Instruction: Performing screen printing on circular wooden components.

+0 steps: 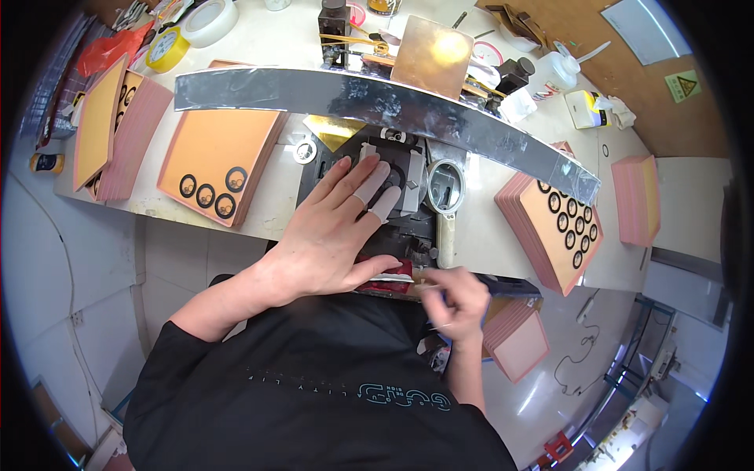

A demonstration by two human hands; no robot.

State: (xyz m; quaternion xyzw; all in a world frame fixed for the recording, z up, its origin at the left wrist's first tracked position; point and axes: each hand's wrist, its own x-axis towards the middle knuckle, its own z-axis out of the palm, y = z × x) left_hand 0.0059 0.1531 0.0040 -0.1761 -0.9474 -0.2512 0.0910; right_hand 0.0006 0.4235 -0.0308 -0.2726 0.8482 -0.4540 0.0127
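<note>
My left hand (330, 228) lies over a black fixture (314, 188) with metal blocks, its fingers stretched out and white finger cots on two of them. Under the fingertips sits a dark round part (397, 169), partly hidden. By the left thumb, a thin whitish strip (390, 277) rests over something red at the table's front edge. My right hand (459, 302) is curled closed just right of that strip. A thin pale line shows at its fingers; what it grips cannot be made out. Right of the fixture lies a round magnifier (446, 188) with a pale handle.
A long dark bar (338, 93) crosses above the work area. Pink-edged trays with black rings stand left (216, 157) and right (550, 228). Tape rolls (167, 49), a white bottle (559, 71) and a tan translucent plate (432, 55) are farther back. More trays (518, 345) sit below the table.
</note>
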